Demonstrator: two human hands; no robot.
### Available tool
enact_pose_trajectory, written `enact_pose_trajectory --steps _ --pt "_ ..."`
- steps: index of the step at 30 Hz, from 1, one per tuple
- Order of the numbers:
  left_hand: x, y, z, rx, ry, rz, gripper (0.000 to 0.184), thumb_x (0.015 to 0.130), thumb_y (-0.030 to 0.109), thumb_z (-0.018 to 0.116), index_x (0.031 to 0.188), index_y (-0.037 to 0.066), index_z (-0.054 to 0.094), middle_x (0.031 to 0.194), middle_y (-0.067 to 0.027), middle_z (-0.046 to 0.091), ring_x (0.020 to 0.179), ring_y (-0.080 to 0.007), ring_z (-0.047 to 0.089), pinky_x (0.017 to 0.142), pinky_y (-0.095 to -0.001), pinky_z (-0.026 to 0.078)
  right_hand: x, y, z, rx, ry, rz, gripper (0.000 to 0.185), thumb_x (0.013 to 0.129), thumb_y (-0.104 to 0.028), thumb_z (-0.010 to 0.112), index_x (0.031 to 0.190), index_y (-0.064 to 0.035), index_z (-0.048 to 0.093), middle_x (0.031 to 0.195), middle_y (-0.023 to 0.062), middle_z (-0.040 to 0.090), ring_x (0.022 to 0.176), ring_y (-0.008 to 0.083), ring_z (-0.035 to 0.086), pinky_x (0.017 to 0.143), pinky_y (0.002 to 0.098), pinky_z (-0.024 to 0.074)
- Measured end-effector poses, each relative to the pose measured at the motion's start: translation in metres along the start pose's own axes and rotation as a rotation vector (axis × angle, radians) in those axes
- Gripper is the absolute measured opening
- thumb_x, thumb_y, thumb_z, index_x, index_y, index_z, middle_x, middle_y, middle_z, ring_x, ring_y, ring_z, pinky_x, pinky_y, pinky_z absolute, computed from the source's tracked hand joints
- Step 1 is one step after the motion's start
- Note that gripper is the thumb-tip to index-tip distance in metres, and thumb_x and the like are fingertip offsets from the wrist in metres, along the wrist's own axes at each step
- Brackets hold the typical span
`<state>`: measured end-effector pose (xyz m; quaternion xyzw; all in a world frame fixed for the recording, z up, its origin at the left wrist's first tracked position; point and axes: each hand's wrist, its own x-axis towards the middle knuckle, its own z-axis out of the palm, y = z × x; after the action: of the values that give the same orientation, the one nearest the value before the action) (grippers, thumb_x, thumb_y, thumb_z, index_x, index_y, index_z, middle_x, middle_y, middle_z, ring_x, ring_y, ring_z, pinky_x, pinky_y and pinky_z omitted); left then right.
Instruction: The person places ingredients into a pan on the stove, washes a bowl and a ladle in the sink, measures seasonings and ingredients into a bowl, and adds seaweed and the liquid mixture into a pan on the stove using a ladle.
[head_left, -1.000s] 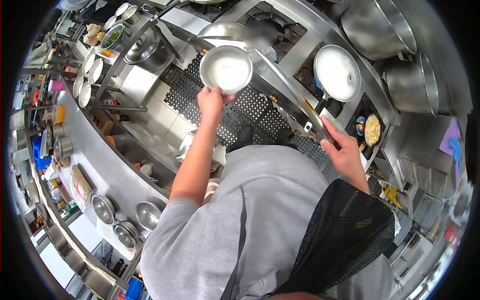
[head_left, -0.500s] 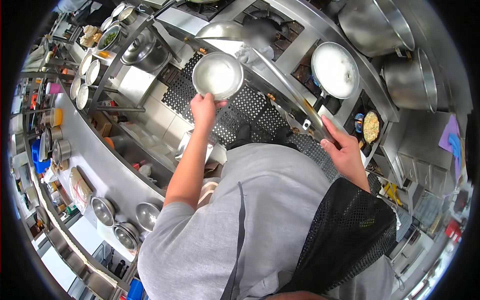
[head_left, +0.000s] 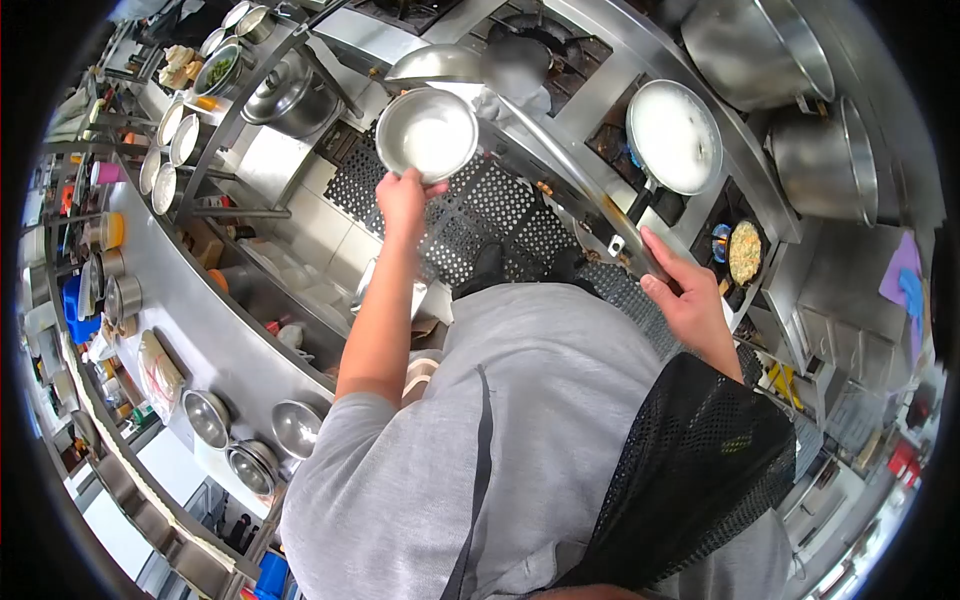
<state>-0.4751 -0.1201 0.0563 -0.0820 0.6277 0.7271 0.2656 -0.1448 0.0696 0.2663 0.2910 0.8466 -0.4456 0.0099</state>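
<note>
My left hand (head_left: 403, 203) is closed on the rim of a round metal bowl (head_left: 384, 140) with something white inside, held over the floor mat. My right hand (head_left: 692, 300) has thumb and fingers around the near end of a long-handled metal utensil (head_left: 572, 163); its far end is a dark blur over the stove. Below that handle, the handle of a frying pan (head_left: 675, 137) points toward me. White, foamy content fills this pan, and a blue flame shows at its edge. A smaller pan with yellowish food (head_left: 745, 252) sits on the burner nearer my right hand.
Large steel pots (head_left: 755, 60) stand behind the burners. A metal dome-shaped vessel (head_left: 435, 62) rests near the stove's front edge. Left is a steel counter (head_left: 190, 300) with metal bowls (head_left: 296, 428). A lidded pot (head_left: 290, 100) stands beyond a perforated black mat (head_left: 365, 195).
The metal bowl in my left hand has shifted slightly left and away from me. The utensil's handle has moved a little leftward at its far end. My right hand keeps its grip.
</note>
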Motion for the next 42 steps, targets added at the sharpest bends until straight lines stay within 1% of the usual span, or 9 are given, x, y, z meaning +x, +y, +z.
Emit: enact_pose_trajectory --steps 9,12,15,21,22,24,29,35,42 --pt "-0.005 -0.005 -0.004 -0.036 -0.019 -0.068 0.029 0.090 -0.001 0.046 0.112 -0.019 0.052 0.098 -0.0268 0.068 0.070 -0.0297 0.073 0.062 -0.0351 0.064 0.004 -0.007 -0.001 0.048 -0.037 0.062 0.058 0.091 -0.002 0.067 0.146 -0.0106 0.052 0.128 0.0095 0.068 0.098 0.0085 0.061 0.088 0.0255 0.0480" --pt "-0.008 0.006 -0.027 0.086 -0.030 -0.009 0.030 0.089 -0.001 0.047 0.113 -0.019 0.052 0.097 -0.0259 0.068 0.069 -0.0301 0.073 0.059 -0.0339 0.064 0.006 -0.005 -0.003 0.064 -0.041 0.067 0.058 0.091 -0.003 0.067 0.146 -0.0110 0.052 0.127 0.0098 0.068 0.098 0.0095 0.061 0.090 0.0265 0.0479" --pt "-0.017 0.003 -0.020 0.053 -0.029 -0.062 0.030 0.089 -0.001 0.047 0.112 -0.019 0.052 0.097 -0.0248 0.068 0.067 -0.0295 0.072 0.058 -0.0330 0.064 0.005 -0.002 0.000 0.064 -0.021 0.022 0.058 0.091 -0.004 0.067 0.146 -0.0114 0.052 0.125 0.0104 0.069 0.098 0.0091 0.060 0.089 0.0260 0.0476" --pt "-0.011 0.007 -0.017 0.040 -0.002 0.063 0.028 0.090 0.000 0.046 0.111 -0.018 0.053 0.093 -0.0257 0.069 0.063 -0.0293 0.071 0.058 -0.0346 0.063 0.004 -0.007 -0.003 0.035 -0.044 0.087 0.058 0.091 -0.005 0.068 0.146 -0.0115 0.052 0.122 0.0111 0.070 0.096 0.0092 0.060 0.088 0.0257 0.0474" --pt "-0.018 0.008 -0.018 0.050 0.000 0.000 0.028 0.090 0.000 0.046 0.111 -0.018 0.053 0.093 -0.0255 0.070 0.064 -0.0293 0.072 0.058 -0.0343 0.063 0.005 -0.007 -0.003 0.036 -0.042 0.082 0.058 0.091 -0.005 0.068 0.146 -0.0115 0.052 0.122 0.0111 0.070 0.096 0.0092 0.060 0.088 0.0257 0.0474" --pt "-0.022 0.005 -0.017 0.067 0.004 -0.070 0.028 0.090 -0.001 0.046 0.112 -0.017 0.053 0.093 -0.0253 0.070 0.064 -0.0294 0.072 0.058 -0.0340 0.062 0.002 -0.005 0.000 0.052 -0.012 0.028 0.057 0.091 -0.006 0.067 0.146 -0.0117 0.052 0.119 0.0107 0.070 0.094 0.0088 0.060 0.087 0.0253 0.0478" --pt "-0.006 0.000 -0.008 -0.018 0.028 0.003 0.030 0.088 -0.002 0.045 0.111 -0.019 0.052 0.093 -0.0262 0.069 0.067 -0.0310 0.073 0.057 -0.0338 0.063 -0.002 -0.010 -0.001 0.036 -0.020 0.049 0.058 0.091 -0.005 0.067 0.147 -0.0124 0.052 0.118 0.0096 0.070 0.092 0.0081 0.059 0.085 0.0247 0.0478" --pt "-0.020 0.004 0.002 0.096 -0.025 -0.018 0.026 0.089 -0.002 0.045 0.108 -0.018 0.054 0.091 -0.0260 0.070 0.065 -0.0302 0.073 0.058 -0.0329 0.063 -0.006 -0.006 0.003 0.075 -0.004 0.036 0.058 0.091 -0.005 0.067 0.147 -0.0123 0.051 0.113 0.0023 0.069 0.085 0.0054 0.054 0.078 0.0224 0.0458" --pt "-0.013 -0.004 -0.004 0.010 -0.037 0.015 0.027 0.089 -0.002 0.046 0.108 -0.018 0.056 0.088 -0.0227 0.070 0.067 -0.0297 0.072 0.058 -0.0342 0.062 -0.010 -0.004 0.004 0.070 0.036 0.039 0.057 0.091 -0.005 0.067 0.146 -0.0131 0.054 0.106 0.0021 0.069 0.078 0.0051 0.049 0.071 0.0228 0.0446"
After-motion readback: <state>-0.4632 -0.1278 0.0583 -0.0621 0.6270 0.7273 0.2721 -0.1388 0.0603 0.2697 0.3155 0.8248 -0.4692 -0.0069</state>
